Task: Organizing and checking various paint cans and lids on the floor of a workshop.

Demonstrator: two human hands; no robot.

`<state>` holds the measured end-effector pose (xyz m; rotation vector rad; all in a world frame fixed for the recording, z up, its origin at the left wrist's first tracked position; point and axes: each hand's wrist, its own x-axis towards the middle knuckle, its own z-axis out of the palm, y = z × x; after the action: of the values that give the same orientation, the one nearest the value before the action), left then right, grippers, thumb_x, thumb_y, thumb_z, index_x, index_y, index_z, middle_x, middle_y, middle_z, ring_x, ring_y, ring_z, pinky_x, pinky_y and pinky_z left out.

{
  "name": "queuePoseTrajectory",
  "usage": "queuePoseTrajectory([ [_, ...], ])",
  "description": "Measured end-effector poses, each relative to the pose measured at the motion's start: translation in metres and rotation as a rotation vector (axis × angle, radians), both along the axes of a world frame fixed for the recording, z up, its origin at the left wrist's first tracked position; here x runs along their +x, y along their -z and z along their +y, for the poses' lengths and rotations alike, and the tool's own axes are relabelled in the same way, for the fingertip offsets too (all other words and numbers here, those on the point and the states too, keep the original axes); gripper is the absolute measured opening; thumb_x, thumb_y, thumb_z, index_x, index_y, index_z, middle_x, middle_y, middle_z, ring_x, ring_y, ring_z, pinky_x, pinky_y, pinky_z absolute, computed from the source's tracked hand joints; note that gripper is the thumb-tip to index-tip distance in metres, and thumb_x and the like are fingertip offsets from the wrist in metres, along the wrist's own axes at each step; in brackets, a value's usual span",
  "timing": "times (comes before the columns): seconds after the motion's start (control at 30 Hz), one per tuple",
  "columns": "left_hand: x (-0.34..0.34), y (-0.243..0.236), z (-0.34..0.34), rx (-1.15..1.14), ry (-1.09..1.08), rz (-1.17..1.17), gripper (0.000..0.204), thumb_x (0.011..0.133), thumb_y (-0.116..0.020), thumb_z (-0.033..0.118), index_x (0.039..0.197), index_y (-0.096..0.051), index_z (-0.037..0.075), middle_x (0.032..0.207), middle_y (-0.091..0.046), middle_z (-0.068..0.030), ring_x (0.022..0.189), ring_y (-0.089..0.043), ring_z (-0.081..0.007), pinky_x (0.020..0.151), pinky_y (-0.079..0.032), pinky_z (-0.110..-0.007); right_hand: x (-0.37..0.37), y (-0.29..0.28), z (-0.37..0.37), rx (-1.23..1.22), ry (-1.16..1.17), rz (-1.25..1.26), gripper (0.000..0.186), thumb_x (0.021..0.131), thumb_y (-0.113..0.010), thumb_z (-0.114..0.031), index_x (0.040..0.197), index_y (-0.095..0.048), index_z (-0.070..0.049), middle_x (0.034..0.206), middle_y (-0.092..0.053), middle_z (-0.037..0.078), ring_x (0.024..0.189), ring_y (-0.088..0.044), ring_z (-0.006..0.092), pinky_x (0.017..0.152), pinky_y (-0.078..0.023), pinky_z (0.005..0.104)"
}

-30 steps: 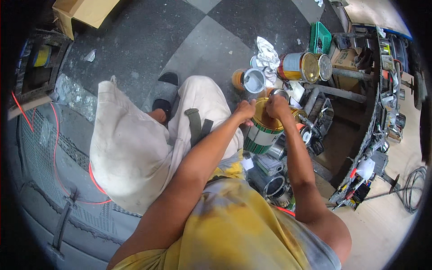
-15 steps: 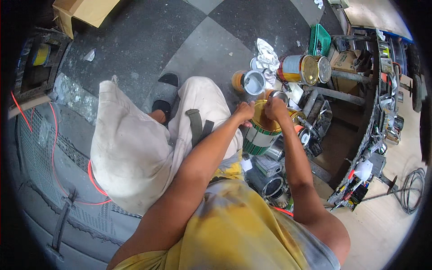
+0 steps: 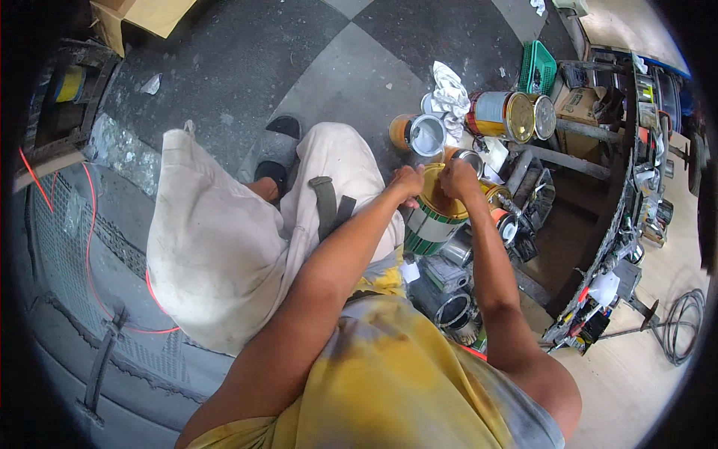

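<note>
Little has moved since the earlier frame: the view has shifted slightly, while both hands stay at the green-and-white tin (image 3: pixel 428 227). The left hand (image 3: pixel 407 184) is at its left rim, the right hand (image 3: pixel 459 179) at its right; fingers look curled, but I cannot tell what they grasp. White trousers (image 3: pixel 336 161) are left of the tin, an orange can (image 3: pixel 402 133) just beyond.

The floor (image 3: pixel 351 82), checkered in 2 greys, carried 2 lidded cans (image 3: pixel 520 117) side by side, an open can (image 3: pixel 428 136) of pale grey contents, a green basket (image 3: pixel 538 67) and a crumpled white scrap (image 3: pixel 151 84). At the right, a grimy bench (image 3: pixel 615 217) bore crowded tools and containers, mostly too small to tell apart.
</note>
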<state>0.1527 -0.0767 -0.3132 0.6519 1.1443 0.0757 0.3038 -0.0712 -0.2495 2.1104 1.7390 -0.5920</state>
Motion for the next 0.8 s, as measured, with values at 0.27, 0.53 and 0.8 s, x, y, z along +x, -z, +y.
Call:
queuePoseTrajectory([
  [0.27,-0.003,-0.006,0.004,-0.043,0.005,-0.064,0.07,0.099,-0.039,0.049,0.098,-0.053,-0.02,0.081,-0.064,-0.0285,0.047,-0.065,-0.0286,0.032,-0.05,-0.032,-0.005,-0.012,0.005,-0.022,-0.017,-0.021,0.02,0.079,-0.064,-0.021,0.08,-0.07,-0.002,0.086,-0.066,0.027,0.084,-0.065,0.0425,0.076,-0.053,0.0489],
  [0.53,-0.002,-0.005,0.005,-0.04,0.016,-0.044,0.069,0.099,-0.038,0.049,0.099,-0.053,-0.019,0.078,-0.065,-0.0261,0.047,-0.066,-0.0279,0.032,-0.05,-0.032,-0.001,-0.013,0.005,-0.018,-0.025,0.006,0.022,0.079,-0.063,-0.021,0.081,-0.07,-0.001,0.084,-0.066,0.027,0.082,-0.065,0.0428,0.075,-0.053,0.0487],
  [0.8,0.002,-0.005,0.003,-0.074,0.018,-0.068,0.067,0.099,-0.039,0.05,0.095,-0.054,-0.015,0.075,-0.065,-0.0224,0.047,-0.065,-0.0267,0.032,-0.049,-0.031,-0.008,-0.022,0.006,-0.044,0.033,-0.037,0.021,0.079,-0.061,-0.019,0.077,-0.069,0.001,0.08,-0.066,0.027,0.079,-0.066,0.0421,0.072,-0.053,0.0482],
])
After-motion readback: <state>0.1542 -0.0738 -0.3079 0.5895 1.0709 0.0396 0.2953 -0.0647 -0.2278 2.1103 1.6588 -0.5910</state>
